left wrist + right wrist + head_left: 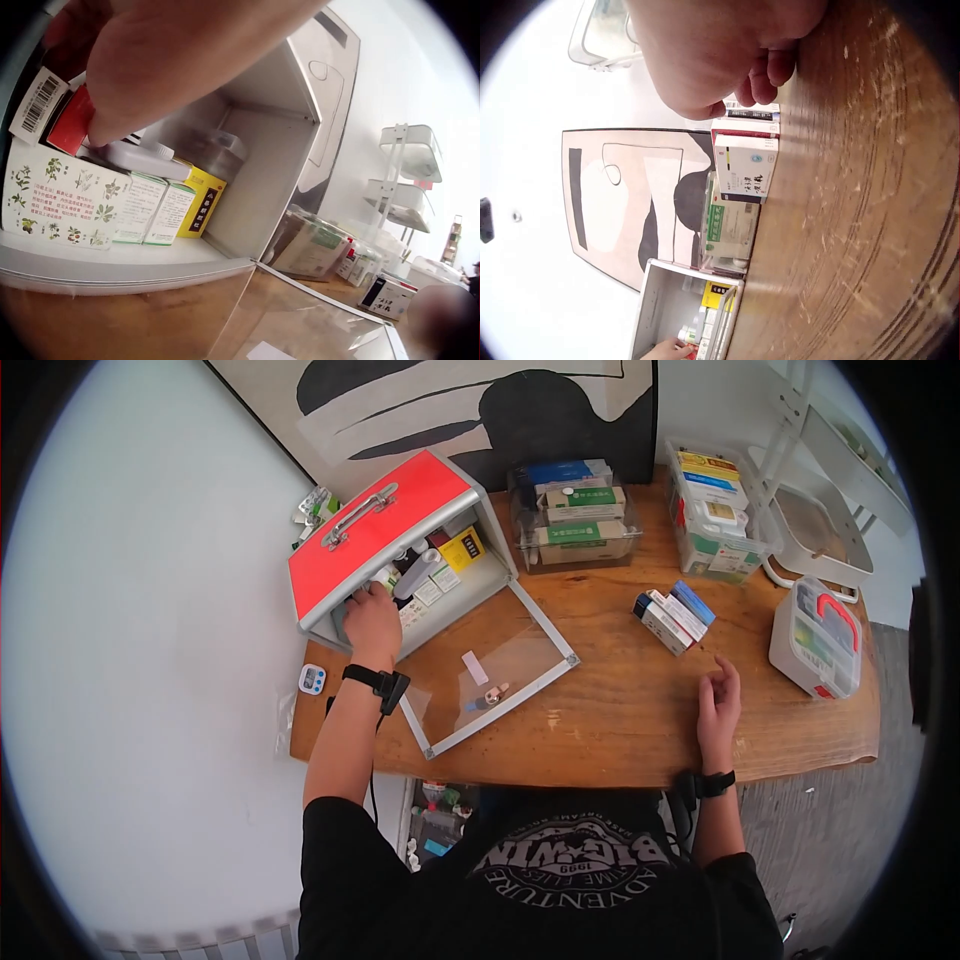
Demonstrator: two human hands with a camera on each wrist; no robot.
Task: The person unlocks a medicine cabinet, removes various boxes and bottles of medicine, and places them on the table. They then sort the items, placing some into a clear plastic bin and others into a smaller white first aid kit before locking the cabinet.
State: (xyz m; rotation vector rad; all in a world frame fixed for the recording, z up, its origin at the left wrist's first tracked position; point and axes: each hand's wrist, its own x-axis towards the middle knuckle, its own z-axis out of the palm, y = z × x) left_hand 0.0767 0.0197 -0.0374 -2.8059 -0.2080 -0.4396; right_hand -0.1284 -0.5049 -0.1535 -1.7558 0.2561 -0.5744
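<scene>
My left hand [373,622] reaches into the open red-topped case [395,525]. In the left wrist view its thumb lies against a small red-and-white medicine box [69,120] with a barcode on its end; the other fingers are partly hidden behind. That box tilts above a wide white box with plant drawings [64,196]. Beside it are green-and-white boxes [171,214], a pale bottle-like item [139,159] and a yellow box [204,201]. My right hand [719,710] rests on the table with relaxed fingers, holding nothing, just nearer than a group of small medicine boxes [675,617].
The case's clear framed door [500,705] lies folded down on the wooden table [620,710], with a pale strip [475,668] on it. Two clear bins of boxes [575,545] [722,510] stand behind. A red-handled container [817,640] sits right; a small timer [312,679] left.
</scene>
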